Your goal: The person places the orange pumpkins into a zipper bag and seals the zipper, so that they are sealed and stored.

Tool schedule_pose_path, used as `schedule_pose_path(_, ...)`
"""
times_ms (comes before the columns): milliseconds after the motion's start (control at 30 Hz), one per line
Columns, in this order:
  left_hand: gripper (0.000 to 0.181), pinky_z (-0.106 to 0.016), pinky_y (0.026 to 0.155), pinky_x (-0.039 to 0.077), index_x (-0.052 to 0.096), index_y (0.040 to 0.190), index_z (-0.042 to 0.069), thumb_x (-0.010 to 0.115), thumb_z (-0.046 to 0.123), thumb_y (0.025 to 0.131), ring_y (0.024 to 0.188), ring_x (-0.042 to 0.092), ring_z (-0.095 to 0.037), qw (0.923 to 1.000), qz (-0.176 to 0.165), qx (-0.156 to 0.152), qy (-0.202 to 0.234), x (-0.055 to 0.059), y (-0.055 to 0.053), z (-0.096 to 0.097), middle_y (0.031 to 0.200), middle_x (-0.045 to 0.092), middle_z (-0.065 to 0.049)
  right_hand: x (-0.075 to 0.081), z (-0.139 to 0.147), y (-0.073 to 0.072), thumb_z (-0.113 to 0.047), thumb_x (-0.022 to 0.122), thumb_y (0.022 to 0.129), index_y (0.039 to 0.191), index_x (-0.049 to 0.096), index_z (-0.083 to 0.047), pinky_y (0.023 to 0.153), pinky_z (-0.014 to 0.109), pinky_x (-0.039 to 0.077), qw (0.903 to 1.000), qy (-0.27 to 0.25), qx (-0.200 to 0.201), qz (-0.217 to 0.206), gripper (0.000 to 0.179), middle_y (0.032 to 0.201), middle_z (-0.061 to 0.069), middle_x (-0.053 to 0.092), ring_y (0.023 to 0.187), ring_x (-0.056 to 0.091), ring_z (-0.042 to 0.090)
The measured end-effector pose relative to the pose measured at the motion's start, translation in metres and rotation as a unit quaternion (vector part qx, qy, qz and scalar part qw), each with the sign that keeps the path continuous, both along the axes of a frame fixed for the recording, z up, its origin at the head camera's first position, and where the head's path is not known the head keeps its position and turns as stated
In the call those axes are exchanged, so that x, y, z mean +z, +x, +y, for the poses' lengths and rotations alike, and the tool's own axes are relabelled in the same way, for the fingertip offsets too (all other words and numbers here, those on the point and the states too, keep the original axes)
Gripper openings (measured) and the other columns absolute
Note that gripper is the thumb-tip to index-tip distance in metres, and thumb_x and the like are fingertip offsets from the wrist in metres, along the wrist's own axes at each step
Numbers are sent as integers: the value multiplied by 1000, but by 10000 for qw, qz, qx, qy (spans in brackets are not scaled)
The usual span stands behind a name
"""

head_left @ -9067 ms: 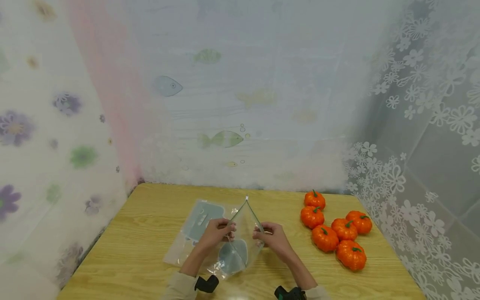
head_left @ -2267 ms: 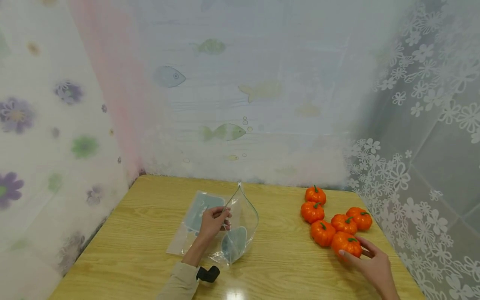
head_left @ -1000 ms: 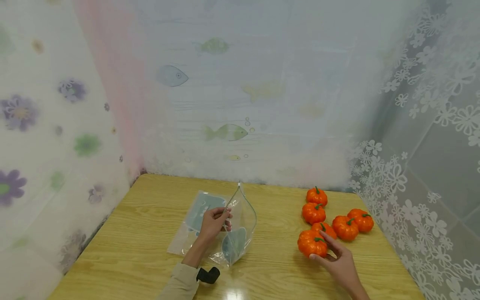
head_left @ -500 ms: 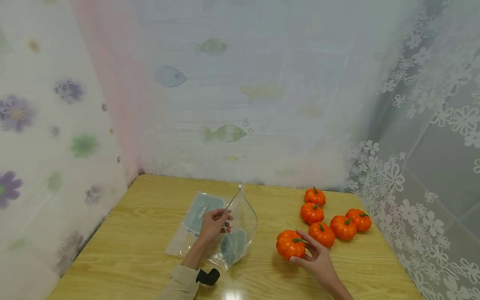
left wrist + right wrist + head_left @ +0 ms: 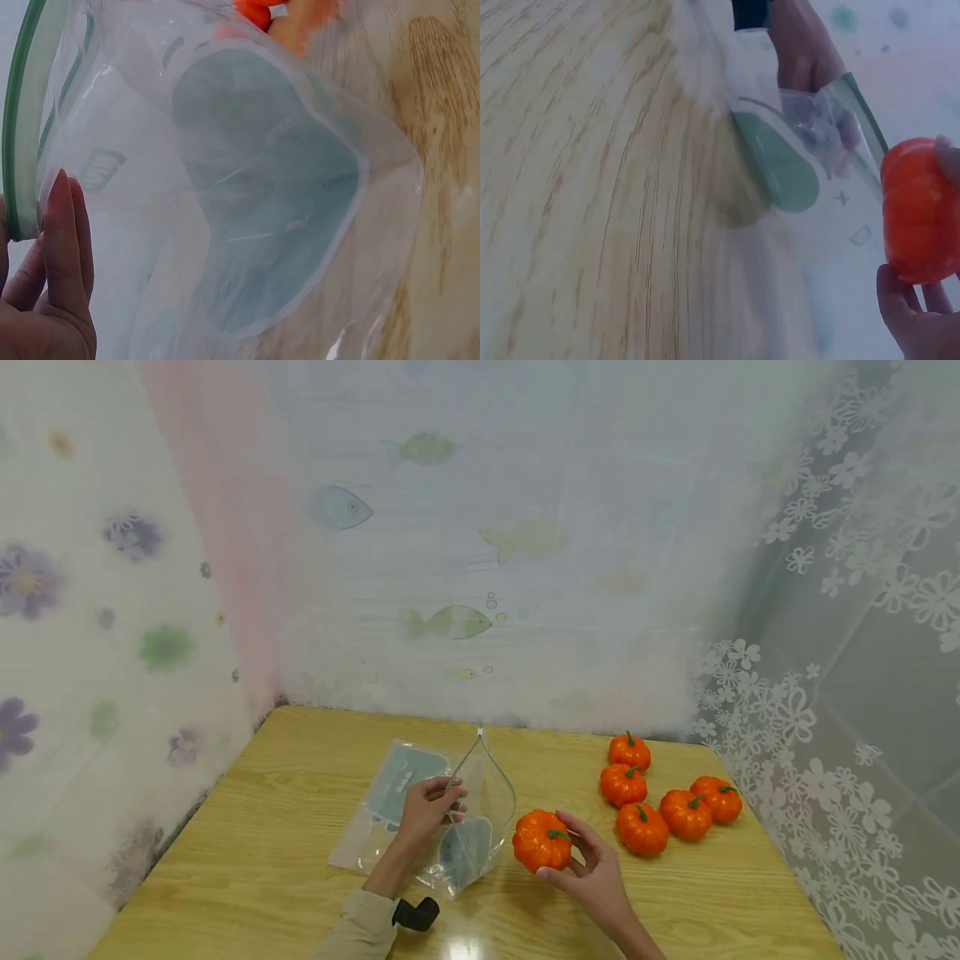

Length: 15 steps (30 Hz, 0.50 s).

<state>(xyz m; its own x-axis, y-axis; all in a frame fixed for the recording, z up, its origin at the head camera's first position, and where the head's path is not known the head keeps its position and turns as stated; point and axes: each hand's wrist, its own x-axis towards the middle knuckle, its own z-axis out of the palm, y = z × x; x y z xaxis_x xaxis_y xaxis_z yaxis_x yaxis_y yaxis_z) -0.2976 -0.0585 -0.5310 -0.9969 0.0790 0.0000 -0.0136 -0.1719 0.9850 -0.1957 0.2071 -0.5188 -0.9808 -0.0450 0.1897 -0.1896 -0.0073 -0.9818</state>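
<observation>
My left hand (image 5: 429, 810) pinches the left edge of a clear zip bag (image 5: 498, 793) whose mouth gapes, its zip slider (image 5: 480, 732) at the far corner. In the left wrist view the bag's green zip strip (image 5: 19, 112) passes between thumb and fingers (image 5: 64, 247), and a blue-green printed patch (image 5: 262, 187) shows on the film. My right hand (image 5: 596, 877) grips a small orange pumpkin (image 5: 542, 841) with a green stem, just right of the bag's mouth. The right wrist view shows thumb and fingers around the pumpkin (image 5: 921, 210), with the bag (image 5: 847, 202) beyond it.
Several more orange pumpkins (image 5: 641, 829) stand in a loose group on the right of the wooden table (image 5: 285, 793). Another printed clear bag (image 5: 397, 777) lies flat under and left of my left hand. Patterned curtains (image 5: 480, 527) hang close behind the table.
My right hand reached the nearest pumpkin, lifted it from the group and carried it left to beside the bag. My left hand kept holding the bag in about the same place.
</observation>
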Motion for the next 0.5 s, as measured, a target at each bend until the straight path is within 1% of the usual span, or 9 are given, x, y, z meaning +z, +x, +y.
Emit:
schedule_pose_path(100, 30, -26, 60, 60, 64, 122, -13, 66, 5, 99, 69, 70, -13, 10000, 1, 19, 23, 0, 1, 0, 100, 75, -21, 0, -7, -4, 12, 82, 75, 146, 46, 7, 94, 27, 56, 9999, -30, 45, 159, 80, 139, -4, 58, 121, 59, 6)
schedule_pose_path(200, 29, -26, 60, 60, 64, 122, -14, 66, 4, 99, 69, 70, -13, 10000, 6, 18, 74, -1, 0, 0, 98, 75, -20, 2, -13, -6, 13, 82, 76, 145, 49, 5, 94, 27, 57, 9992, -29, 48, 408, 77, 140, -1, 57, 122, 59, 7)
schedule_pose_path(367, 30, -25, 60, 60, 63, 122, -15, 66, 3, 99, 69, 70, -12, 10000, 40, -12, 52, -3, 0, -2, 101, 74, -23, 5, -23, -8, 15, 81, 75, 143, 51, 4, 95, 27, 56, 9963, -129, 21, 845, 75, 139, 2, 57, 121, 59, 10)
schedule_pose_path(500, 31, -26, 61, 61, 62, 123, -16, 65, 3, 99, 69, 70, -11, 9999, 67, -95, -13, -5, 0, -2, 105, 72, -29, 9, -31, -8, 15, 81, 76, 143, 51, 5, 96, 28, 56, 9945, -156, 126, 1029, 74, 139, 5, 57, 122, 59, 11)
